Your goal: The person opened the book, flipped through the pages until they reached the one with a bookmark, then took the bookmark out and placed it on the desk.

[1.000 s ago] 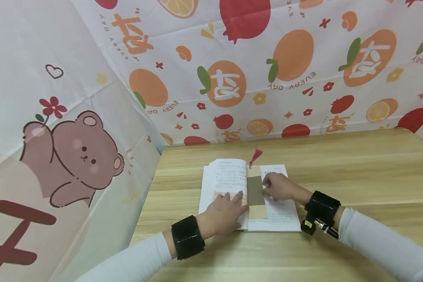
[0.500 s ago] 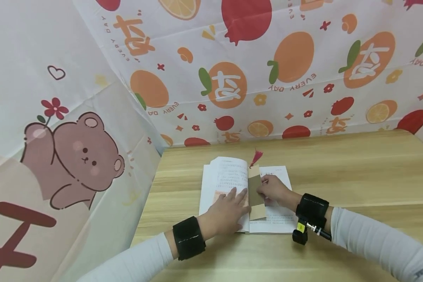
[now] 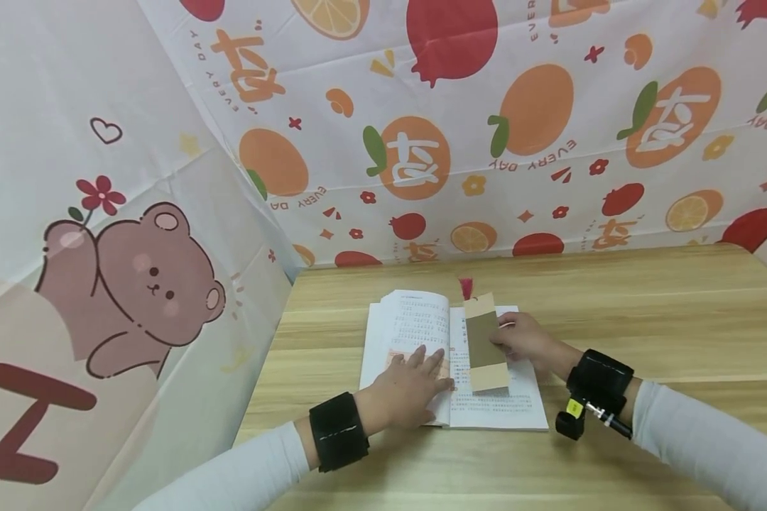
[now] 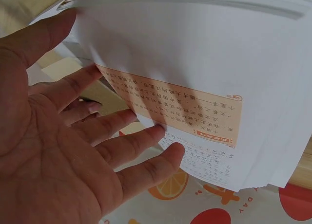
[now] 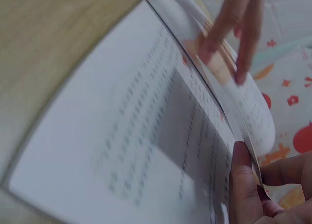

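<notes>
An open book (image 3: 524,404) lies on the wooden table, printed text on both pages. My left hand (image 3: 409,389) rests on its left page with the fingers spread straight; in the left wrist view that hand (image 4: 73,136) lies against the page (image 4: 195,48). Between thumb and fingers, my right hand (image 3: 525,339) pinches the right edge of a bookmark (image 3: 483,341), tan with an olive-brown middle band and a red tassel (image 3: 466,287) at its top. The bookmark is raised off the right page. In the right wrist view, the right hand (image 5: 268,185) grips it, its shadow falling across the text.
The wooden table (image 3: 665,312) extends around the book. Behind it hangs a white cloth (image 3: 466,92) printed with fruit, and a bear-patterned cloth (image 3: 153,277) covers the left side. Black straps sit on both wrists.
The right hand has lifted the bookmark from beside the book's spine and moved it to the right, uncovering text on the right page. The left hand has stayed on the left page.
</notes>
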`<state>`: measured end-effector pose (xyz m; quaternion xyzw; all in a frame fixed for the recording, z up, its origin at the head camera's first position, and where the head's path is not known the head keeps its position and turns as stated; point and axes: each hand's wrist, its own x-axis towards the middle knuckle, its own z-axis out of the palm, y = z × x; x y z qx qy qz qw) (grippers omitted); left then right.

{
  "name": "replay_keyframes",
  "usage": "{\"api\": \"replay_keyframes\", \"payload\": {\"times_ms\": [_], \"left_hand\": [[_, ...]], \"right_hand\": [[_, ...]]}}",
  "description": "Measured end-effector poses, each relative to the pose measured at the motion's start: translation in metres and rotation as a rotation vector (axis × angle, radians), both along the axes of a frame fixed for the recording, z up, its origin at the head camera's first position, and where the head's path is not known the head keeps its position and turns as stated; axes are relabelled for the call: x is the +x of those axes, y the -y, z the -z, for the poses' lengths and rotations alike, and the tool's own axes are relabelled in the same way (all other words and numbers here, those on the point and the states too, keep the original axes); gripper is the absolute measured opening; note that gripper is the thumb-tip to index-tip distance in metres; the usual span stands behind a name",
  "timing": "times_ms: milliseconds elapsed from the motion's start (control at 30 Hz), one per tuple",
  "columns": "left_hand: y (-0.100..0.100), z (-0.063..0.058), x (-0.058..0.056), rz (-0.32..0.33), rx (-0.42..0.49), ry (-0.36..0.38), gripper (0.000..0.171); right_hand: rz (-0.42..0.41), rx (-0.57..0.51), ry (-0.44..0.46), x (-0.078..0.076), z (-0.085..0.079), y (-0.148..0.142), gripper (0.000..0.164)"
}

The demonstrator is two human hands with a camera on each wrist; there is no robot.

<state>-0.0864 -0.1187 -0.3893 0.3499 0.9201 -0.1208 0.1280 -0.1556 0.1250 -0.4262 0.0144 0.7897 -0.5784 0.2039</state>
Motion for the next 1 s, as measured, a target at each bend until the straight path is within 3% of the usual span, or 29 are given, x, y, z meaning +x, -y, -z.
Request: {"api": "replay_keyframes", "payload": {"times_ms": [133,333,600,800,1000], "left_hand": [[0.001,0.001,0.001,0.002,0.0,-0.004,0.059],[0.002,-0.002,0.003,-0.004,0.011,0.01,0.059],[0.002,-0.001,0.003,-0.012,0.022,0.024,0.058],[0.001,-0.002,0.003,-0.017,0.02,0.022,0.058],[0.001,-0.003,0.003,-0.007,0.024,0.02,0.058]], "right_hand": [[0.004,-0.046,0.006,-0.002,0.001,-0.024,0.044],[0.027,-0.015,0.0,-0.006,-0.001,-0.073,0.054],[-0.033,-0.025,0.046,-0.013,-0.001,-0.135,0.043],[-0.08,0.001,0.081,0.003,0.005,-0.149,0.026],[-0.07,0.011,0.082,0.018,0.013,-0.147,0.023]]}}
